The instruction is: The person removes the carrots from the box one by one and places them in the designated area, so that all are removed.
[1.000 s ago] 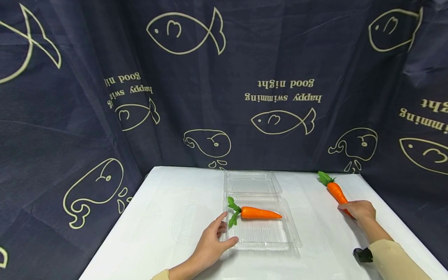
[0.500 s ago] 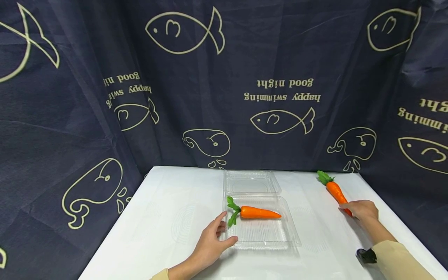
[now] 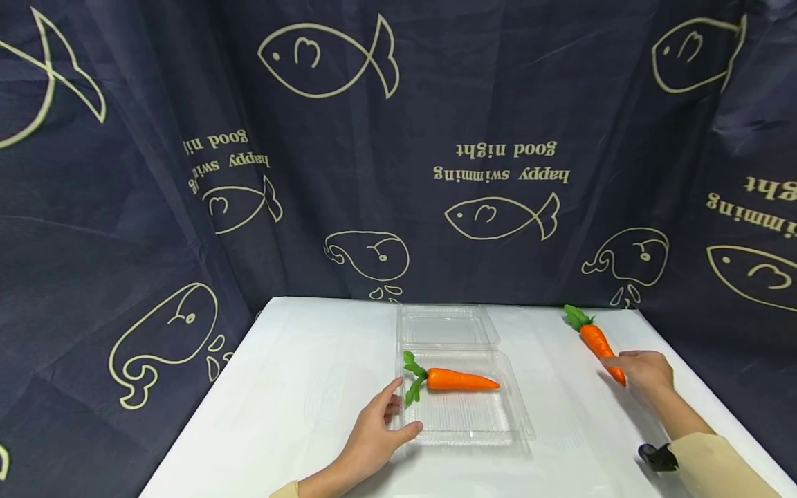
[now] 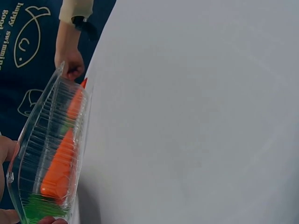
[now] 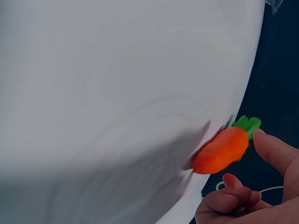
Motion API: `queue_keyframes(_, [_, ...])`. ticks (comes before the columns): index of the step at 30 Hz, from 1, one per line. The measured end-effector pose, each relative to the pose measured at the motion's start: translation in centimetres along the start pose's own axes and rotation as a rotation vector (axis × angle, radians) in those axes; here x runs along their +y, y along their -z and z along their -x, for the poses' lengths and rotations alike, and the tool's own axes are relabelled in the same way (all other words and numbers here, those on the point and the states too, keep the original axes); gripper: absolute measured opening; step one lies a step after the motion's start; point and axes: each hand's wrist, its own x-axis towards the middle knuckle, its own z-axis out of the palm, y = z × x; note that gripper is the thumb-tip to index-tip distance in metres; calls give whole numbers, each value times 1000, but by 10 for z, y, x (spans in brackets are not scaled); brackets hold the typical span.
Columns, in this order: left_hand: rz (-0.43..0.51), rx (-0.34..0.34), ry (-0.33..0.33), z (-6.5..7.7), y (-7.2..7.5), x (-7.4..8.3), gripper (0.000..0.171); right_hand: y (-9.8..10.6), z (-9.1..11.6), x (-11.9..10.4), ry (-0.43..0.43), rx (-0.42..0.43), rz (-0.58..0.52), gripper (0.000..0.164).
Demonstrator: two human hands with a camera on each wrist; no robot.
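Note:
A clear plastic clamshell box [image 3: 463, 419] lies with its lid [image 3: 448, 325] folded back. Inside it an orange carrot [image 3: 461, 380] with green leaves points its tip to the right; it also shows through the plastic in the left wrist view. My left hand [image 3: 372, 430] rests at the box's near left corner, thumb and fingers spread about the edge. At the table's right side lies another carrot [image 3: 594, 342], leaves facing the back. My right hand [image 3: 647, 373] hovers over its tip end. In the right wrist view, a gap separates the thumb [image 5: 271, 147] and curled fingers [image 5: 226, 200].
A white table [image 3: 299, 387] bears all of this. Dark blue cloth [image 3: 398, 159] with fish and whale drawings hangs behind it and at both sides. A black strap [image 3: 658, 458] circles the right wrist by a beige sleeve.
My right hand has risen slightly and shifted right, uncovering more of the right carrot's tip. That carrot stays where it was. My left hand, the box and the carrot inside stay put.

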Motion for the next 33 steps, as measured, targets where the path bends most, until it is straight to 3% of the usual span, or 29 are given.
queue_keyframes(14, [-2,0,-13,0,-1,-1,84,-3,12,-28,-42,-74,-4,77])
queue_keyframes(33, [-5,1,-12,0,1,1,84,-1,36,-58,157,-226,-7,92])
